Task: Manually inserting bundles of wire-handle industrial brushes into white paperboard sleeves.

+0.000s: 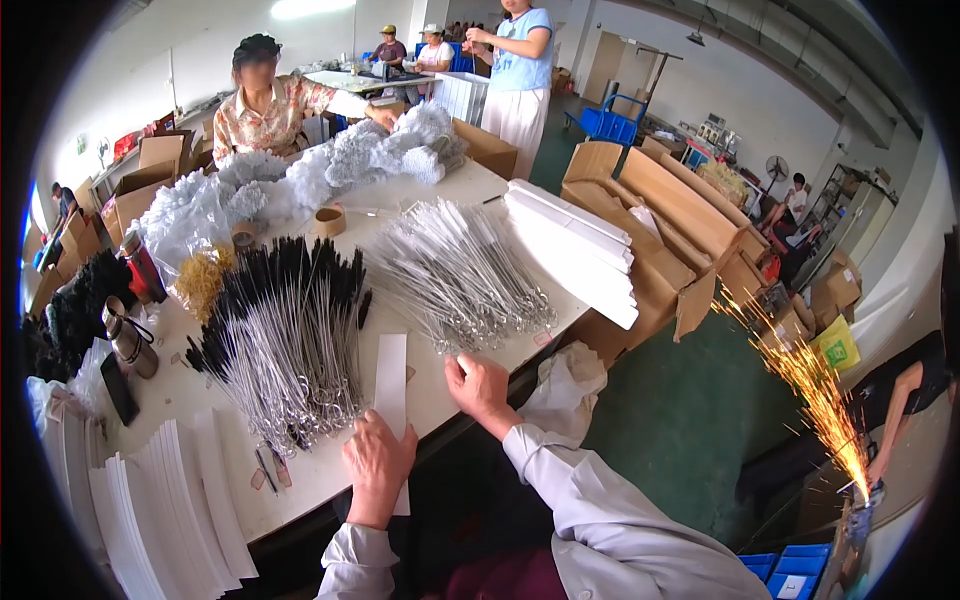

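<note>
My left hand (376,468) grips a narrow white card strip (391,375) at the table's near edge; the strip reaches above and below my fingers. My right hand (480,386) is closed just right of it, its fingertips by the looped ends of the white-bristled wire brushes (465,270). Whatever those fingers may hold is too small to make out. Left of the strip lies a fanned pile of black-bristled wire brushes (290,330), their wire loops toward me. A pen-like dark stick (266,468) and small tags lie below that pile.
White card strips are stacked at near left (165,510) and far right (575,245). Bagged white brushes (340,165), a tape roll (329,221) and a steel flask (130,340) stand on the table (440,395). Cardboard boxes (650,250) adjoin it. Sparks (815,390) fly at right beside a co-worker.
</note>
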{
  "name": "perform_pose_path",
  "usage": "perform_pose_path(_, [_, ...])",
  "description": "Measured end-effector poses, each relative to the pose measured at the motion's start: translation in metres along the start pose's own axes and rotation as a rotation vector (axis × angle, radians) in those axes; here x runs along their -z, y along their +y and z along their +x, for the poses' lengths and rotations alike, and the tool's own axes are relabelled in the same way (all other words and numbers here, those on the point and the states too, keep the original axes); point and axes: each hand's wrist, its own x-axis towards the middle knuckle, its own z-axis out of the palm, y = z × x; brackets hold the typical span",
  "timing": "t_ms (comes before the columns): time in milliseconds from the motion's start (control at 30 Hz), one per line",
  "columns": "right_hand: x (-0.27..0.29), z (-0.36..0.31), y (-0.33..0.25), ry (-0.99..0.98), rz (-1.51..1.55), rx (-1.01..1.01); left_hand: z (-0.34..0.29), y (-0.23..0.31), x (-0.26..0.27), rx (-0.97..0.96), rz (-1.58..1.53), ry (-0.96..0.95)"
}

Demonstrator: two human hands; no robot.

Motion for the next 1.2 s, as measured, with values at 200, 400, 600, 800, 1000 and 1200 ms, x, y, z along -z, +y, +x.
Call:
perform_pose_path(200, [-0.001,0.001,0.003,0.023,-0.008,0.014,0.003,0.007,0.008,0.04,-0.03,-0.025])
perform_pose_path(400, [-0.003,-0.001,0.003,0.0,0.01,0.001,0.001,0.004,0.007,0.045,-0.032,-0.035])
perform_pose_path(600, [-0.002,-0.001,0.003,-0.017,0.005,-0.009,0.001,0.005,0.008,0.046,-0.035,-0.042])
perform_pose_path(800, [-0.003,0.0,0.004,-0.018,0.005,0.0,0.002,0.005,0.008,0.041,-0.043,-0.041])
perform_pose_path(1000, [-0.002,0.0,0.003,-0.002,0.002,0.008,0.002,0.006,0.01,0.046,-0.036,-0.049])
perform_pose_path(1200, [-0.003,-0.001,0.005,-0.007,0.002,0.004,0.003,0.007,0.011,0.043,-0.04,-0.051])
